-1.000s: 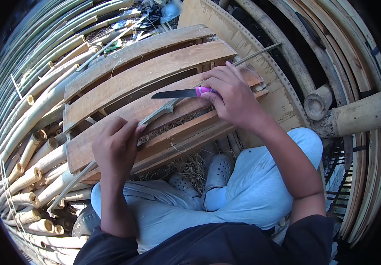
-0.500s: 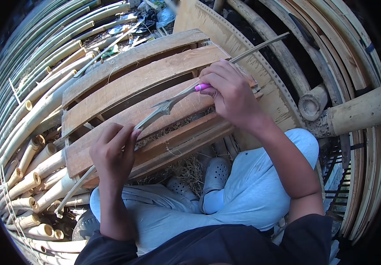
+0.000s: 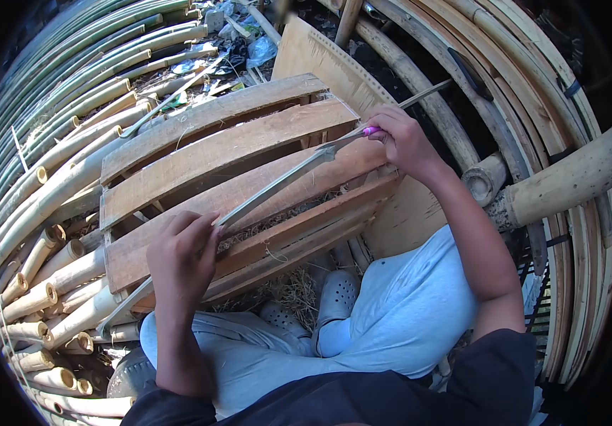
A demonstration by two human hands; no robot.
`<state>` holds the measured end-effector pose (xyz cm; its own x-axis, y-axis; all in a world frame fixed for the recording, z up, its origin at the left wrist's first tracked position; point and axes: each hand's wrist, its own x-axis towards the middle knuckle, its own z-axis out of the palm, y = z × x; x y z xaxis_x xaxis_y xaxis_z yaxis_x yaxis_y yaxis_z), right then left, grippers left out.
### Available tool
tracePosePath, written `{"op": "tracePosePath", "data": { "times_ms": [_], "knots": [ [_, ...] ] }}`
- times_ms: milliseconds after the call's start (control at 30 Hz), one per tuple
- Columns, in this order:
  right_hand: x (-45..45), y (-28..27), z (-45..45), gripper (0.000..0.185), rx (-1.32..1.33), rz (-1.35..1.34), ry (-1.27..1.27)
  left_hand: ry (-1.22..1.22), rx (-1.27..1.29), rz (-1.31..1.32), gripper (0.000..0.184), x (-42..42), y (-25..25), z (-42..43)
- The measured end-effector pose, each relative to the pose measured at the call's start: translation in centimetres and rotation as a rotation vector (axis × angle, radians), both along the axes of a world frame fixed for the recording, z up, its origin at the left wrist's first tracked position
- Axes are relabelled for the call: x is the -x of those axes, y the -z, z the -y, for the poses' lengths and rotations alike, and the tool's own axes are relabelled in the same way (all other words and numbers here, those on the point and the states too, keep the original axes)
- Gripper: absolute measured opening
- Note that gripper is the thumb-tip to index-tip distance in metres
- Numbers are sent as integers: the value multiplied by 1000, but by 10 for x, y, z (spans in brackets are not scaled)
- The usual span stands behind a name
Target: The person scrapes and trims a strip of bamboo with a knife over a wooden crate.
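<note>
A long, thin bamboo strip (image 3: pixel 267 192) runs slantwise over the slatted wooden crate (image 3: pixel 228 153), from low left to upper right. My left hand (image 3: pixel 182 252) is closed around its lower part, thumb and finger pinching it, and the tail end sticks out below the wrist. Farther up, my right hand (image 3: pixel 404 144) is closed on a small knife with a pink handle (image 3: pixel 371 131). Its narrow blade lies along the strip, with a small raised bit of bamboo (image 3: pixel 329 153) near its tip. Most of the handle is hidden in my fingers.
Cut bamboo poles (image 3: pixel 72 248) are stacked along the left. A plywood sheet (image 3: pixel 405 220) leans behind the crate. Thick bamboo (image 3: pixel 569 181) and long wooden slats (image 3: pixel 583 284) stand at the right. Straw shavings (image 3: pixel 295 284) lie by my shoes.
My right hand has moved up and to the right along the strip with the knife, away from my left hand. My left hand keeps its grip in nearly the same place.
</note>
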<state>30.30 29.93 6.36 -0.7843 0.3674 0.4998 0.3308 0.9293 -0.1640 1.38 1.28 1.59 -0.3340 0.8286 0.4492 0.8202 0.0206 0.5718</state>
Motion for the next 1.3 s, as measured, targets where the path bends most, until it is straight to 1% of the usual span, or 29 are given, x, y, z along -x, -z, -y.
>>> {"op": "tracePosePath", "data": {
  "times_ms": [33, 100, 167, 233, 267, 367, 433, 467, 500, 567, 600, 667, 700, 767, 800, 833, 900, 933, 967, 1033, 1100, 1200, 1267, 1300],
  "knots": [
    [-5, -5, -6, 17, -8, 4, -8, -8, -8, 4, 17, 1, 0, 0],
    [-19, -12, -19, 19, 42, 163, 40, 12, 50, -15, 14, 3, 0, 1],
    [-29, -6, -31, 20, 23, 161, -1, 13, 57, 5, 13, 4, 1, 1],
    [-32, 0, -39, 18, -45, 79, 47, 13, 58, 21, 12, 3, 3, -2],
    [-34, 0, -45, 18, -48, 78, 47, 15, 50, -9, 13, 2, 5, -3],
    [-25, -13, -39, 15, -95, 55, 63, 18, 42, -45, 15, 2, 7, -7],
    [-16, -21, -26, 10, -1, -30, 314, 12, 43, -44, 15, 0, 8, -8],
    [-14, -19, -19, 11, 96, -101, 334, -4, 36, -59, 15, 0, 9, -8],
    [-15, -18, -14, 11, 97, -100, 336, -21, 28, -74, 14, -1, 10, -9],
    [-18, -15, -7, 15, 234, -74, 404, -36, 37, -73, 15, -1, 13, -9],
    [-21, -15, -11, 15, 239, -72, 405, -53, 44, -74, 16, -2, 15, -8],
    [-27, -15, -22, 17, 438, -101, 660, -53, 43, -71, 16, -2, 17, -8],
    [-28, -10, -22, 17, 444, -101, 662, -52, 36, -68, 16, -1, 17, -8],
    [-24, 1, -19, 17, 270, -154, 677, -40, 37, -77, 16, 1, 19, -9],
    [-21, 9, -16, 17, 241, -187, 686, -32, 33, -83, 16, 2, 19, -9],
    [-20, 9, -13, 17, 246, -186, 692, -27, 38, -83, 16, 4, 20, -7],
    [-18, 4, -9, 18, 376, -178, 713, -31, 67, 45, 13, 10, 21, -5],
    [-27, 5, -21, 19, 442, -167, 682, -27, 69, 43, 13, 9, 21, -7],
    [-28, 7, -21, 19, 447, -166, 685, -24, 44, -10, 12, 8, 21, -8],
    [-19, 4, -17, 20, 389, -224, 675, -32, 25, -62, 12, 5, 23, -8],
    [1, 13, 5, 21, 517, -166, 625, -36, -3, -57, 12, 3, 23, -9],
    [4, 4, 5, 21, 455, -188, 603, -47, 17, -68, 12, 4, 23, -9],
    [-6, -5, -9, 20, 446, -176, 711, -52, -23, -71, 14, -1, 24, -11],
    [-1, -1, -3, 20, 450, -174, 708, -66, -64, -70, 15, -4, 24, -11]
  ]
}}
